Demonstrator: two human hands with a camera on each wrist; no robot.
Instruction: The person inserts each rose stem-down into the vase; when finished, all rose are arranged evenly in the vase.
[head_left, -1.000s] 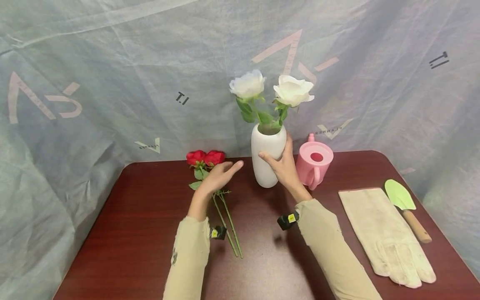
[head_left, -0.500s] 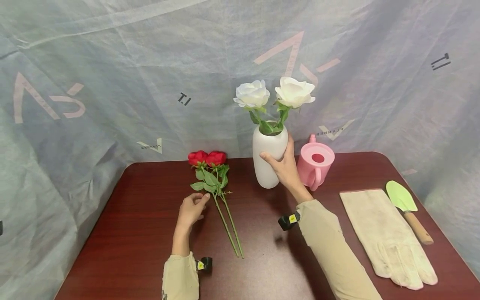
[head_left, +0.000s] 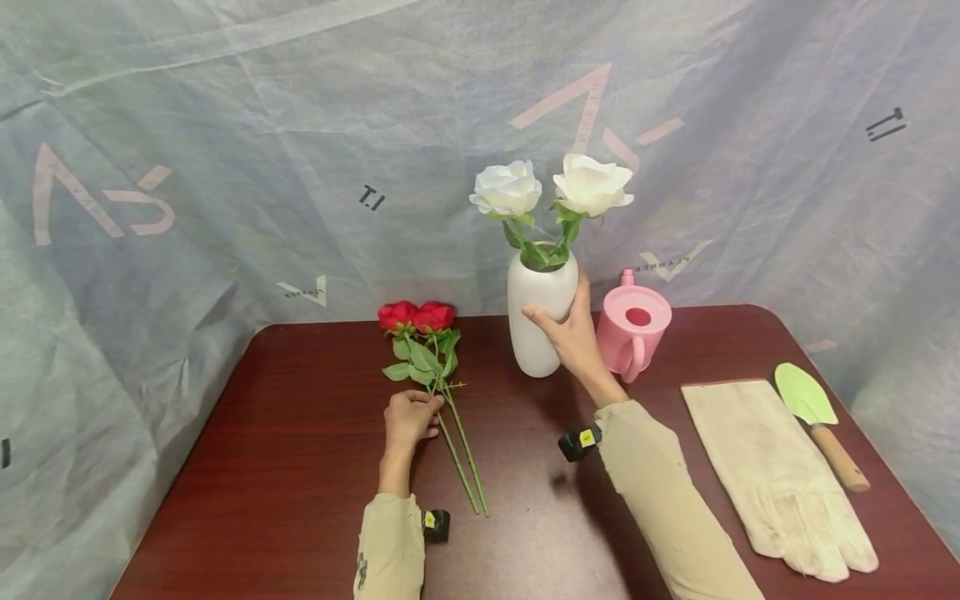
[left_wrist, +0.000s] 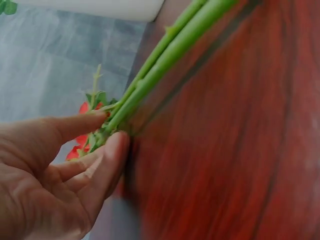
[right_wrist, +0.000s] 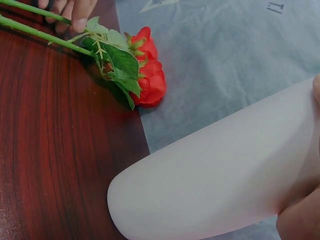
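Two red roses (head_left: 416, 317) lie side by side on the table, blooms at the back edge and green stems (right_wrist: 50, 37) toward the front. My left hand (head_left: 408, 421) pinches the left rose's stem just below its leaves; in the left wrist view the thumb and fingers (left_wrist: 107, 155) close round it. The white vase (head_left: 534, 333) stands upright, holding two white roses (head_left: 592, 185). My right hand (head_left: 573, 337) grips the vase's right side, thumb across the front; only part of that hand shows in the right wrist view.
A pink watering can (head_left: 633, 329) stands close behind the right hand. Farther right on the dark red-brown table (head_left: 285, 483) lie a cream glove (head_left: 772, 467) and a trowel (head_left: 832, 450) with a green blade and wooden handle. Grey cloth (head_left: 300, 125) hangs behind.
My left hand has moved from beside the vase down and left, then right onto the left red rose's stem. The left white rose has settled lower; the right hand stays on the vase.
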